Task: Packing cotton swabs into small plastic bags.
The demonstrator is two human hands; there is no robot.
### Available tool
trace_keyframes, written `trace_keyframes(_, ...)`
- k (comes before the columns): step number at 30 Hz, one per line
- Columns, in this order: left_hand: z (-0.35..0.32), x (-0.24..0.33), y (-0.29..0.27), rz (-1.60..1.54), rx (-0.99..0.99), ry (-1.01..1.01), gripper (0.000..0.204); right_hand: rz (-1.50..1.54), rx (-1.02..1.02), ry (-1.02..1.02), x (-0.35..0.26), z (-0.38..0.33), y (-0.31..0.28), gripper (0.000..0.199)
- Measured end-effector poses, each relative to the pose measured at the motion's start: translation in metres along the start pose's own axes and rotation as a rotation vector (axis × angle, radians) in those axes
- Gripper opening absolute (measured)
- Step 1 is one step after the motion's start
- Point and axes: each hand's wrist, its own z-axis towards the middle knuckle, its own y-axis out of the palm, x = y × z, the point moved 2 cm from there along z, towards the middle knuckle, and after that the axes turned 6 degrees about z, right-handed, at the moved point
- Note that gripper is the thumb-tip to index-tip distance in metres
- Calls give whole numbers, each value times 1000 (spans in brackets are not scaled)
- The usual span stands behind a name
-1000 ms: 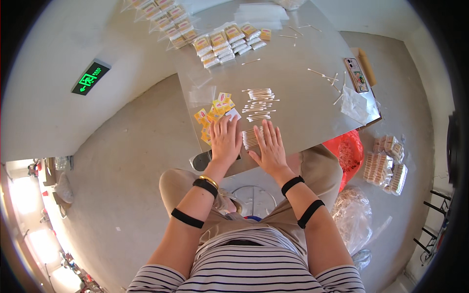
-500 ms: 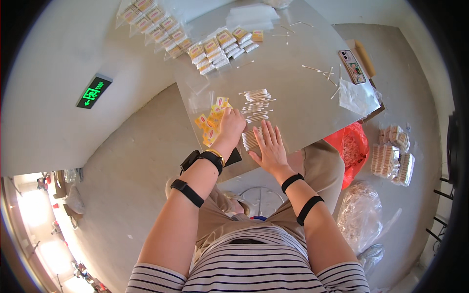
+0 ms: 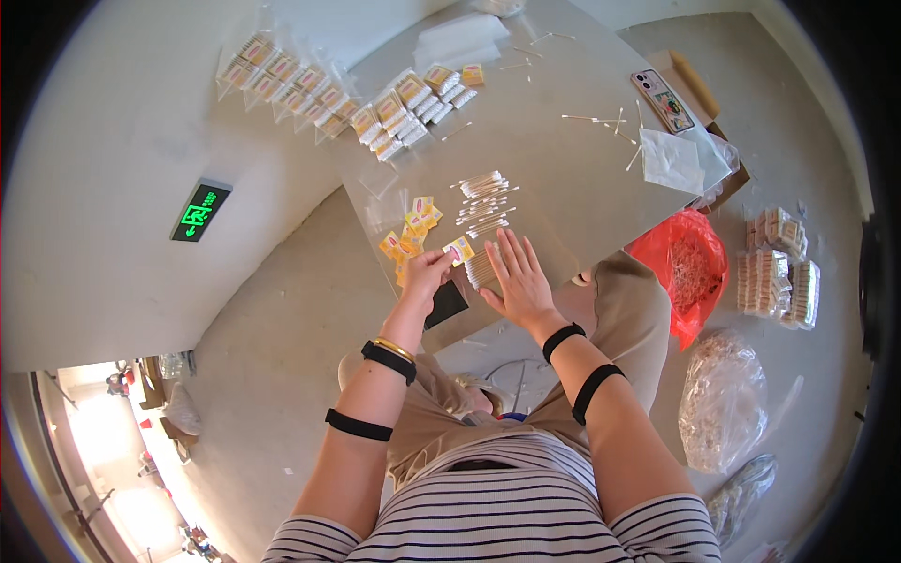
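Far left, on the wall, a green lit exit sign. Along the back of the grey table runs a row of clear packets filled with cotton swabs. Nearer the person lies a scatter of small yellow label cards. The left hand pinches one yellow card between thumb and fingertips, closed on it, just above the table's near edge. Beside it, a bundle of cotton swabs lies on the table; the right hand rests flat over its right side, fingers spread, gripping nothing. Further back sit small separate swab piles. At right, a red plastic bag on the floor, then stacked packed boxes.
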Motion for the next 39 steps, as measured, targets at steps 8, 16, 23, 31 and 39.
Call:
trace_keyframes(8, -10, -16, 1, -9, 25, -89, 21, 1, -4, 13, -2, 2, 0, 83)
trace_keyframes(16, -39, 4, 6, 160, -137, 207, 26, 470, 278, 176, -11, 6, -27, 56)
trace_keyframes(23, -63, 29, -10, 132, -307, 349, 48, 1074, -36, 309, -19, 10, -29, 21)
trace_keyframes(31, -82, 18, -5, 37, -417, 310, 41, 1245, -249, 362, -29, -20, -45, 11)
trace_keyframes(39, -84, -5, 10, 156, -275, 272, 31, 1145, -200, 473, -7, -30, -23, 17)
